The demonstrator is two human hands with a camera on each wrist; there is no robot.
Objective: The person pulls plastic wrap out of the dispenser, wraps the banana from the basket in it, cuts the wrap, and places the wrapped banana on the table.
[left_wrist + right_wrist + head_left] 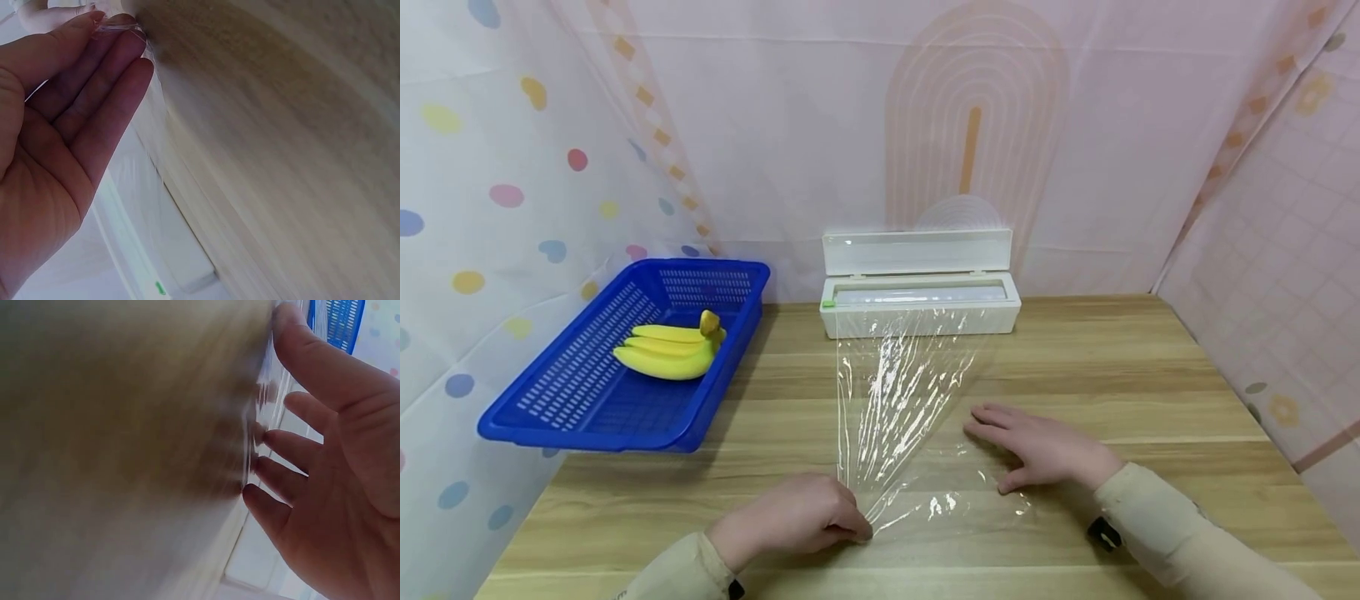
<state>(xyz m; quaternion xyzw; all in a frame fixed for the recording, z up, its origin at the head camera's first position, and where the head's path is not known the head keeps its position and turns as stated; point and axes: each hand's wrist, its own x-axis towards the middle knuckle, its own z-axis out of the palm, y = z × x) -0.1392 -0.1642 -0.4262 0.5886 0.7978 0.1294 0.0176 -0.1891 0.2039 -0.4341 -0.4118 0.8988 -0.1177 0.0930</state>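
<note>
A sheet of clear cling film point(898, 400) runs from a white dispenser box point(921, 322) towards the front of the table, creased and shiny. Its near left corner is pinched between thumb and fingers of my left hand point(801, 512); the left wrist view shows the gathered film at the fingertips point(130, 40). My right hand point(1037, 446) rests with spread fingers on the film's right side, fingertips touching it, and grips nothing. The box lid point(917, 252) stands raised, and a film roll point(921, 295) shows inside.
At the left stands a blue plastic basket point(587, 437) holding a bunch of yellow bananas point(670, 350). A small green piece point(828, 304) sits on the box's left end. Patterned cloth point(790, 125) hangs behind and on both sides of the wooden table point(1112, 367).
</note>
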